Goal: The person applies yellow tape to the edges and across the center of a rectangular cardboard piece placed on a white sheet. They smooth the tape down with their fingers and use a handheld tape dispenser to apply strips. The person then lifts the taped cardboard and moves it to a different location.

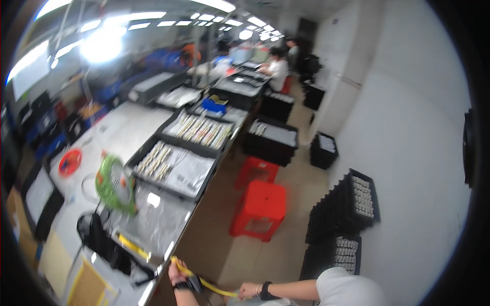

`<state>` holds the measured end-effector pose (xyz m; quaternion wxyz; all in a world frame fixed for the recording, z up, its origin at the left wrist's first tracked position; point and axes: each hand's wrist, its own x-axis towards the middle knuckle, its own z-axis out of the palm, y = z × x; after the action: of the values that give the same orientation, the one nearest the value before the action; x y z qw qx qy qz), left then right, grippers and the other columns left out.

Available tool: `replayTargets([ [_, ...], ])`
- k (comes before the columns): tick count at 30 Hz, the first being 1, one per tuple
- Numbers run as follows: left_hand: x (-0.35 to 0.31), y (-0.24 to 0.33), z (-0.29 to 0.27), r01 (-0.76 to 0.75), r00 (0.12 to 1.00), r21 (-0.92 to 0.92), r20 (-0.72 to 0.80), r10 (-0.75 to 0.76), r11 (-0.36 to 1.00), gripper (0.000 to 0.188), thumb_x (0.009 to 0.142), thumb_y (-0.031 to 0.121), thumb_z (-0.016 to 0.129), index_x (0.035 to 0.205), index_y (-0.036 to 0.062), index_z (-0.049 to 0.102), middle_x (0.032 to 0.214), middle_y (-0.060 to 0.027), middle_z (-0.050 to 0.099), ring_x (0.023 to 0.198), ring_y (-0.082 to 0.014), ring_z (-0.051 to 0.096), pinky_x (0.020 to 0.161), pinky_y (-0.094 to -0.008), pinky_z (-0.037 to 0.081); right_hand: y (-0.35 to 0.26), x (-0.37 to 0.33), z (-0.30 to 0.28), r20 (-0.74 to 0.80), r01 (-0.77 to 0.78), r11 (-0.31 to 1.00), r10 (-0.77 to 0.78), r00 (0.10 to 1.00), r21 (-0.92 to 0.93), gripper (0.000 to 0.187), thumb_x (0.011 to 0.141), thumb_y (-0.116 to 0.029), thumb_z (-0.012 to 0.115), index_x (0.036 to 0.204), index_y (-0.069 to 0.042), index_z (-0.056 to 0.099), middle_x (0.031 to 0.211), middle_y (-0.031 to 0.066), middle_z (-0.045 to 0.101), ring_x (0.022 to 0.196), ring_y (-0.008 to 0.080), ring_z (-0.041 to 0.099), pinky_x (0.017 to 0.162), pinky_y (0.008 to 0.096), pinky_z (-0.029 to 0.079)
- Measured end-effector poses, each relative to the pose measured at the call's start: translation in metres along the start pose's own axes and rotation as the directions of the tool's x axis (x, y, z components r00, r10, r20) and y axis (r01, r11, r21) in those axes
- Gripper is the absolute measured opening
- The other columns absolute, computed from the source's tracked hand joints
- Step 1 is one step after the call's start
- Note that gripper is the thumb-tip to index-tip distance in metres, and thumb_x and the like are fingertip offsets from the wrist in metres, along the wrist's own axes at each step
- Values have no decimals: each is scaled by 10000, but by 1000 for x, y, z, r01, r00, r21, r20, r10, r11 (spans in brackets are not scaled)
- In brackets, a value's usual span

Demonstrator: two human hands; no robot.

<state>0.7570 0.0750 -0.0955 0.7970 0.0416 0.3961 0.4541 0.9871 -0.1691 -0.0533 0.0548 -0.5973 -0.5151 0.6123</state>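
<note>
Your left hand (177,277) and right hand (248,290) each pinch the yellow strap (209,283), stretched lengthwise between them, beside the table (127,132).

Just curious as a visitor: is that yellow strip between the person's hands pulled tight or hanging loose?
Fairly taut. The yellow strip runs in a nearly straight line from the left hand to the right hand, with only slight sag.

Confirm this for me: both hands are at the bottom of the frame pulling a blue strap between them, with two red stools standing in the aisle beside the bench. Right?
Not quite: the strap is yellow, not blue. The head view shows it stretched between the left hand and the right hand. The two red stools do stand in the aisle beside the bench.
</note>
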Motion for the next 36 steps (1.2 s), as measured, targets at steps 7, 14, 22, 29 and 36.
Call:
replayTargets([
  [7,-178,58,82,-633,764,311,102,637,709,367,834,-39,548,1186,21,463,1135,-123,532,966,-200,521,795,-294,473,-18,-39,-28,-66,181,982,-178,982,49,263,837,-317,616,882,-73,704,820,74,664,765,172,605,674,303,462],
  [14,-305,124,12,-874,482,88,26,876,479,303,906,69,541,1186,-27,473,1058,-187,581,932,-260,568,761,-337,502,-143,-51,-29,154,452,879,-431,889,-152,210,770,-173,669,940,-50,678,815,107,648,698,185,588,631,308,452],
  [22,-393,193,-117,-643,-223,666,310,924,-379,320,873,29,581,1173,-30,485,1032,-220,586,913,-315,580,752,-367,506,-223,-46,24,242,650,754,-616,749,-94,656,740,-196,739,1311,-79,439,651,56,594,607,136,568,563,312,469],
  [29,-443,261,-212,-93,-349,817,509,787,-569,410,792,-11,675,1163,-21,499,1012,-285,570,873,-373,599,715,-416,518,-305,3,58,201,717,696,-709,676,46,124,804,-128,657,836,-18,611,830,51,599,764,136,588,685,282,475],
  [36,-478,331,-214,-281,-105,954,80,991,-106,273,876,198,564,1033,-25,577,936,-160,561,830,-251,555,710,-407,459,-398,92,88,262,558,762,-641,721,329,183,855,-160,621,973,-22,640,767,-8,610,672,56,544,568,222,454],
])
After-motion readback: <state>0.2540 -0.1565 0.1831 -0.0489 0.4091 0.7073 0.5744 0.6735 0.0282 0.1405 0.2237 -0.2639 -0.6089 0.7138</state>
